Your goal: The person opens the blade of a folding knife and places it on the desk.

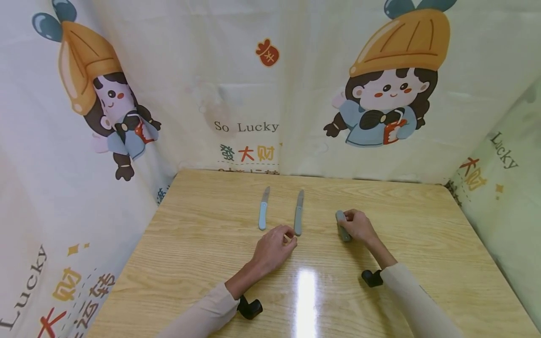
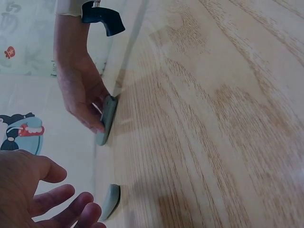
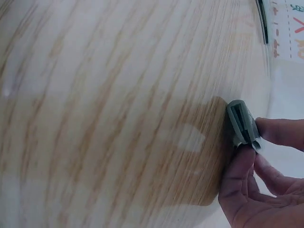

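Observation:
Between the thumb and fingers of my right hand [image 1: 360,226] is a folded grey-green folding knife [image 1: 345,234], low over the table. In the right wrist view the slot of the folding knife [image 3: 241,122] faces the camera. My left hand [image 1: 272,248] hovers just below an unfolded grey folding knife [image 1: 298,221], fingers loosely bent and holding nothing. The handle end of that grey knife [image 2: 111,202] shows beside the left fingers in the left wrist view. To its left lies a light blue folding knife [image 1: 262,216], unfolded, blade pointing away from me.
The wooden table [image 1: 190,263] ends at the back against a printed cloth [image 1: 313,94], which also hangs at both sides. Each wrist carries a black camera mount [image 1: 250,309]. A bright light reflection [image 1: 306,300] lies on the front of the table.

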A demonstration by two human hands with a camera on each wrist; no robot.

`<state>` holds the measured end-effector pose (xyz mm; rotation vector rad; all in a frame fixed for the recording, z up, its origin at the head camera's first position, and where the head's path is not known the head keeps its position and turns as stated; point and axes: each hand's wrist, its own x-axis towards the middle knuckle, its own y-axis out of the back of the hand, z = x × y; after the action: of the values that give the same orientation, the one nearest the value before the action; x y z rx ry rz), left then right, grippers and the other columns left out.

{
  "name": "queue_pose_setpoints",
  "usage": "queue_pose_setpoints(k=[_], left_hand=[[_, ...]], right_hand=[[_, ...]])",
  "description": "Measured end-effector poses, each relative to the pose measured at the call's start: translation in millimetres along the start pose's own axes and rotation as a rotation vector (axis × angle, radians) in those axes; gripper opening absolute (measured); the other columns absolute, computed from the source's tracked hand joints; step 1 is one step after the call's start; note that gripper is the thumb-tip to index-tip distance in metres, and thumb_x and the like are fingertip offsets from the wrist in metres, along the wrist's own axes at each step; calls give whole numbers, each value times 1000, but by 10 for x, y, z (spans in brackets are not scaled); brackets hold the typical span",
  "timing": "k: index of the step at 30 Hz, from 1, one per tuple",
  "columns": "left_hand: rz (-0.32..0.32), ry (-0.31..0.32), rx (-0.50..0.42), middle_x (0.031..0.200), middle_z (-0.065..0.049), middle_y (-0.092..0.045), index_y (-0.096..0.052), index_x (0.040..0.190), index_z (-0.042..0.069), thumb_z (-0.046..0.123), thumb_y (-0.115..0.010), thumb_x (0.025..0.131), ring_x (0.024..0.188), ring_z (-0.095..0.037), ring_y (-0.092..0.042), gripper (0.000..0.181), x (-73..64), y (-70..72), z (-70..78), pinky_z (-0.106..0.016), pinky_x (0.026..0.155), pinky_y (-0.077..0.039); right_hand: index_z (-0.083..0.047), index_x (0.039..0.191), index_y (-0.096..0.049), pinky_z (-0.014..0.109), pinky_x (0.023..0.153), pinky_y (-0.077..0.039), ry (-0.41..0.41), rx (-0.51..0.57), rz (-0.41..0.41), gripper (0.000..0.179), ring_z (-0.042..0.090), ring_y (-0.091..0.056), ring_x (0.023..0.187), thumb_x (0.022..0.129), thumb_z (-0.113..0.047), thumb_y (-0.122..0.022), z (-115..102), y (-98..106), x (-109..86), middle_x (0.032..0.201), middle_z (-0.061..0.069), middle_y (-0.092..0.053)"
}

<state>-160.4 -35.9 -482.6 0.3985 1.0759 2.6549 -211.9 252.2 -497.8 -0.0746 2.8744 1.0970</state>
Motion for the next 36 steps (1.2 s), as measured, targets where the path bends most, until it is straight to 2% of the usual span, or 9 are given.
queue_pose_setpoints(k=[6, 15, 20, 23, 31, 36], left_hand=[[-6, -12, -20, 100, 4, -68, -74, 106, 12, 22, -63, 100, 89, -15, -66, 16, -13, 8, 2, -30, 68, -53], [-17, -5, -25, 99, 5, -68, -74, 109, 11, 22, -61, 101, 90, -15, -66, 19, -19, 6, 10, -31, 69, -53], [-36, -4, -54, 101, 3, -68, -72, 117, 9, 22, -62, 99, 92, -15, -66, 24, -11, 0, 11, -31, 71, -53], [-56, 0, -85, 102, 3, -69, -70, 121, 7, 21, -61, 99, 92, -14, -67, 28, -4, 3, 12, -31, 72, -54], [-118, 21, -186, 109, 1, -69, -60, 138, 4, 23, -64, 99, 90, -8, -66, 43, 16, -1, 19, -29, 72, -54], [-156, 32, -230, 110, 0, -68, -57, 139, 3, 24, -65, 100, 89, -9, -66, 46, 24, -23, 42, -28, 69, -54]], right_hand=[[18, 124, -53, 34, 66, -55, -46, 94, -21, 40, 33, -64, 89, 96, -8, -65, -16, -8, -16, 106, 30, -61], [15, 135, -48, 31, 70, -54, -142, 292, -70, 48, 25, -61, 91, 101, -16, -64, -166, 27, -147, 117, 29, -57], [11, 139, -46, 32, 73, -54, -177, 444, -133, 51, 18, -61, 85, 101, -18, -65, -270, -4, -226, 116, 21, -60], [11, 140, -44, 31, 75, -55, -174, 512, -177, 54, 18, -62, 89, 101, -18, -65, -330, -27, -277, 117, 20, -60], [11, 140, -44, 33, 76, -53, -168, 574, -209, 53, 22, -61, 92, 100, -15, -66, -499, -91, -397, 118, 20, -58], [12, 138, -44, 35, 78, -53, -148, 604, -223, 51, 22, -61, 93, 100, -14, -66, -547, -157, -472, 116, 19, -58]])
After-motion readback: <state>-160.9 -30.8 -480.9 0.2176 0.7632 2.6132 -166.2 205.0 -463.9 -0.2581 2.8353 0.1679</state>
